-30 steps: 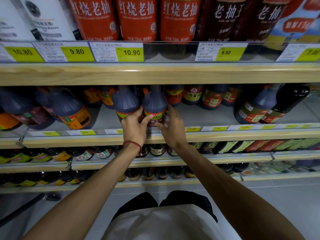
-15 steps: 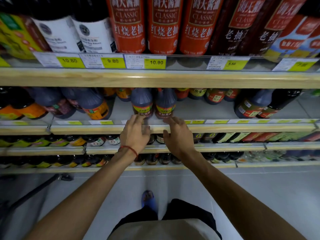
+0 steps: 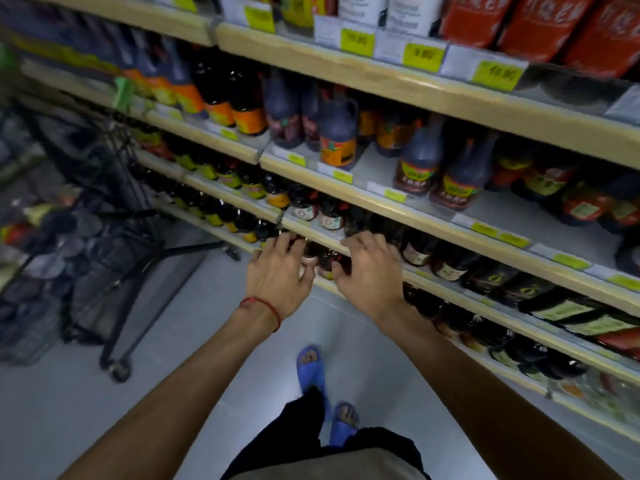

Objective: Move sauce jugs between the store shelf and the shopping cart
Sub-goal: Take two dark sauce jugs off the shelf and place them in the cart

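Two dark sauce jugs with yellow and red labels stand side by side on the second shelf, the left jug [image 3: 417, 164] and the right jug [image 3: 462, 174]. My left hand [image 3: 278, 271], with a red string at the wrist, and my right hand [image 3: 369, 273] hover in front of the lower shelves, well below and left of those jugs. Both hands hold nothing and their fingers are spread. A black wire shopping cart [image 3: 104, 237] stands at the left on the floor, holding several dark items that are too blurred to name.
The wooden shelf edge [image 3: 381, 199] runs diagonally with yellow price tags. More jugs, one with an orange label [image 3: 338, 140], stand further left. Small bottles fill the lower shelves. Red-labelled bottles [image 3: 540, 22] sit on top. The grey floor [image 3: 69, 410] and my blue sandals [image 3: 311, 368] are below.
My hands let go of the two jugs on the shelf and drew back and down, empty. The view has swung left, bringing the shopping cart into sight.
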Action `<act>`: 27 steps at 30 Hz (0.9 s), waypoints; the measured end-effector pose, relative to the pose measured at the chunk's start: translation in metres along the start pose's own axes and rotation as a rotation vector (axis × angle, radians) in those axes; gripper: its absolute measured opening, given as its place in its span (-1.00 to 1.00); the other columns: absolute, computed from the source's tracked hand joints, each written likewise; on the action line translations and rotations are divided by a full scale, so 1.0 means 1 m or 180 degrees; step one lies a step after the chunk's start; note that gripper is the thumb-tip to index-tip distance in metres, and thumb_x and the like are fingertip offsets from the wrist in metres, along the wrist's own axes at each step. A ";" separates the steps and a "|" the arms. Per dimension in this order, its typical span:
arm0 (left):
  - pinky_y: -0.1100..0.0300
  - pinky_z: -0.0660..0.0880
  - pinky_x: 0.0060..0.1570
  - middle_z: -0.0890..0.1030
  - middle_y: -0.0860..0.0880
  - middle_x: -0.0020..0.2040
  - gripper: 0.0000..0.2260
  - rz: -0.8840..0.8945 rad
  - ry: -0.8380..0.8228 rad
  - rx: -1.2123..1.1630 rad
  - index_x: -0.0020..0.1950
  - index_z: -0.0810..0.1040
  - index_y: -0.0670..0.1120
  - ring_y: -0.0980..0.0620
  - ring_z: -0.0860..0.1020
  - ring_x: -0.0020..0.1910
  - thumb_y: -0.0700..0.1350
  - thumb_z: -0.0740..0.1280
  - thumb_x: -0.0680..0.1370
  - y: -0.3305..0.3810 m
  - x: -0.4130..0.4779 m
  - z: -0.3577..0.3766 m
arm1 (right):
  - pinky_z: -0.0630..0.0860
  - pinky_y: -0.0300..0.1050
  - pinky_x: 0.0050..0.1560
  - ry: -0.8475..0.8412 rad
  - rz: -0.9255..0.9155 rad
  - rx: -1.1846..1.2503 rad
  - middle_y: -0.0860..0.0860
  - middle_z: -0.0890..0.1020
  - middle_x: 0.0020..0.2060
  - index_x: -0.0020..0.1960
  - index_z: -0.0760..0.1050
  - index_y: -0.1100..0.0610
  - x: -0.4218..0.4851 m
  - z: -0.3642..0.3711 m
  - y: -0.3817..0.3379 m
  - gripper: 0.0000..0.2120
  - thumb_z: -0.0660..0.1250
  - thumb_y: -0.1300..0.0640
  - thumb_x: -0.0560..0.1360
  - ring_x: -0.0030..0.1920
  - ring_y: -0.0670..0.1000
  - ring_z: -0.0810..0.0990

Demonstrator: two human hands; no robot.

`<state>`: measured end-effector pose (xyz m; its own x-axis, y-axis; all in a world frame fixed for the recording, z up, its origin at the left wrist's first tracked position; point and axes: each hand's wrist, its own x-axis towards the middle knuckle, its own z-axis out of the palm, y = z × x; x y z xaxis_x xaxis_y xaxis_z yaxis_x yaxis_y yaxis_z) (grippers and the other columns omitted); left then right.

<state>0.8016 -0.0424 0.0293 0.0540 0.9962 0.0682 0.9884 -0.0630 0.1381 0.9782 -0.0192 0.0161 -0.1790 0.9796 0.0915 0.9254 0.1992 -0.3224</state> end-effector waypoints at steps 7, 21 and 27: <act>-0.10 0.47 0.11 0.52 -0.11 0.32 -0.60 -0.0851 -0.0051 0.0075 0.33 0.51 -0.09 -0.19 0.49 0.26 0.13 0.26 0.61 -0.089 -0.072 -0.025 | 0.44 0.11 0.25 -0.0333 -0.0744 0.0210 0.06 0.61 0.18 0.29 0.60 0.12 -0.004 0.028 -0.105 -0.58 0.38 -0.08 0.52 0.24 0.15 0.51; -0.07 0.52 0.08 0.50 -0.08 0.28 -0.58 -0.2068 0.0141 0.0015 0.36 0.49 -0.06 -0.17 0.49 0.23 0.15 0.23 0.60 -0.365 -0.165 -0.064 | 0.46 0.13 0.25 -0.0657 -0.1747 0.0551 0.05 0.60 0.17 0.28 0.60 0.14 0.029 0.130 -0.406 -0.60 0.40 -0.02 0.51 0.25 0.16 0.52; -0.09 0.53 0.07 0.52 -0.08 0.21 -0.60 -0.2417 0.0154 0.0026 0.31 0.51 -0.06 -0.16 0.51 0.16 0.15 0.25 0.59 -0.471 -0.187 -0.078 | 0.48 0.10 0.20 -0.0737 -0.1999 0.0643 0.04 0.60 0.17 0.28 0.60 0.12 0.040 0.161 -0.512 -0.63 0.42 -0.01 0.53 0.24 0.14 0.52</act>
<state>0.3147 -0.2040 0.0286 -0.6476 0.7620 0.0007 0.7526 0.6394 0.1572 0.4434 -0.0771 0.0328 -0.7470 0.6536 0.1219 0.5474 0.7087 -0.4450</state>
